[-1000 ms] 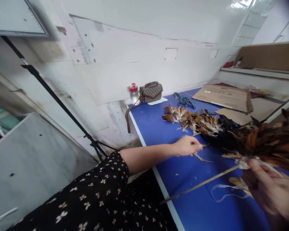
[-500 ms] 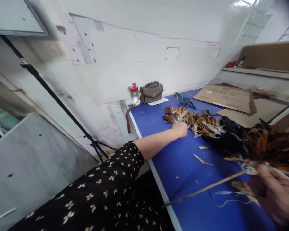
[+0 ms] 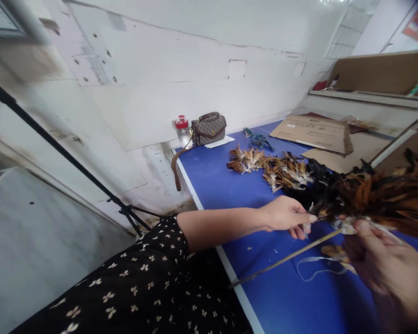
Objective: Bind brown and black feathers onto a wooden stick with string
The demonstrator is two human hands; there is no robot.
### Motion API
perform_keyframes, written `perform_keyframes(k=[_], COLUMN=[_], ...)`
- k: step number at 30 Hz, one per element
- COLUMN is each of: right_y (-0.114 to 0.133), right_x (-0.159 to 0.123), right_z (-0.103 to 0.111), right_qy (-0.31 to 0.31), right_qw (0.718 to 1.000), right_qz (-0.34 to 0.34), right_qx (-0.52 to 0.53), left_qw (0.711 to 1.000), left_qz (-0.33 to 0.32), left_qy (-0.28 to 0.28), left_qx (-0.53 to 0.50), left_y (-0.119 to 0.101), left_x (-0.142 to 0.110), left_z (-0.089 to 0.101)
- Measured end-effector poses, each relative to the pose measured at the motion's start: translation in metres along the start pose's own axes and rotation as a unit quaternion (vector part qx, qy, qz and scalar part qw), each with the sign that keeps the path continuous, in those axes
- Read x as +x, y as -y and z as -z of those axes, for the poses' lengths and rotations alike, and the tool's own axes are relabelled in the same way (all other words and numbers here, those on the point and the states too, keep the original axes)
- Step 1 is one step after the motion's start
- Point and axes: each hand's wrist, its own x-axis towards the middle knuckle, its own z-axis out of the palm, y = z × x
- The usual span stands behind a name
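My right hand (image 3: 386, 269) grips a feather duster (image 3: 376, 197) where its brown and black feathers meet the thin stick (image 3: 285, 258), close to the camera at the right. My left hand (image 3: 285, 214) is pinched on a small feather (image 3: 308, 225) and holds it against the duster's base. Beyond the hands a pile of loose brown and white feathers (image 3: 268, 167) lies on the blue table (image 3: 223, 178). A pale string (image 3: 313, 269) trails on the table under my right hand.
A checked brown handbag (image 3: 209, 128) and a red-capped jar (image 3: 182, 130) stand at the table's far corner by the wall. Flat cardboard sheets (image 3: 313, 132) lie at the back right. A green cord (image 3: 256, 138) lies near them. A black tripod leg (image 3: 66, 155) slants at the left.
My left hand reached out to the loose feather pile, then came back with a feather to the duster's base. The camera turned slightly left and down.
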Motion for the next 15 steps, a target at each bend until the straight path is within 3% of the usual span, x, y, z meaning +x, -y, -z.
perform_keyframes(k=[5, 15], right_y=[0.005, 0.001], right_x=[-0.007, -0.008], right_z=[-0.006, -0.005], right_qy=[0.015, 0.033], right_qw=[1.0, 0.999], right_qz=[0.0, -0.004], right_qx=[0.016, 0.007], left_qw=[0.996, 0.985], left_qz=[0.001, -0.02], left_qy=[0.013, -0.033], left_qx=[-0.093, -0.168], left_y=[-0.008, -0.008], left_x=[0.0, 0.001], left_z=[-0.04, -0.056])
